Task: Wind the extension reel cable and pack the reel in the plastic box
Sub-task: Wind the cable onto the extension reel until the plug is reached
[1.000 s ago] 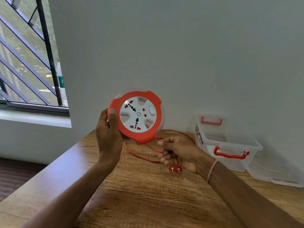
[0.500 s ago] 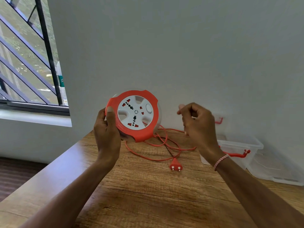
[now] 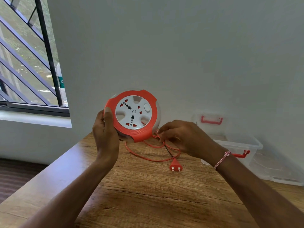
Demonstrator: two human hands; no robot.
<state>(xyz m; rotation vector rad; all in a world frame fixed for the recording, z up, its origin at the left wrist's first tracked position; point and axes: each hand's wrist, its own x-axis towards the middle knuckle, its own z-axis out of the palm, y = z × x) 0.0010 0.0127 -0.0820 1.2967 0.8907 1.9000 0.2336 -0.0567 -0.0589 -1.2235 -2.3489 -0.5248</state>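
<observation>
Our right hand (image 3: 184, 137) has dropped from mid-air to pinch the cable (image 3: 153, 159) beside the reel (image 3: 133, 115), gripped above the table (image 3: 148, 195) by our left hand (image 3: 105, 130). We feed turns snugly, keeping tension; box (image 3: 236, 143) waits right.

A plain room — wooden table (image 3: 148, 195), bare wall (image 3: 181, 46), barred window (image 3: 24, 55).

Grey wall (image 3: 181, 46), barred window (image 3: 29, 60) left, wood table (image 3: 148, 195).
</observation>
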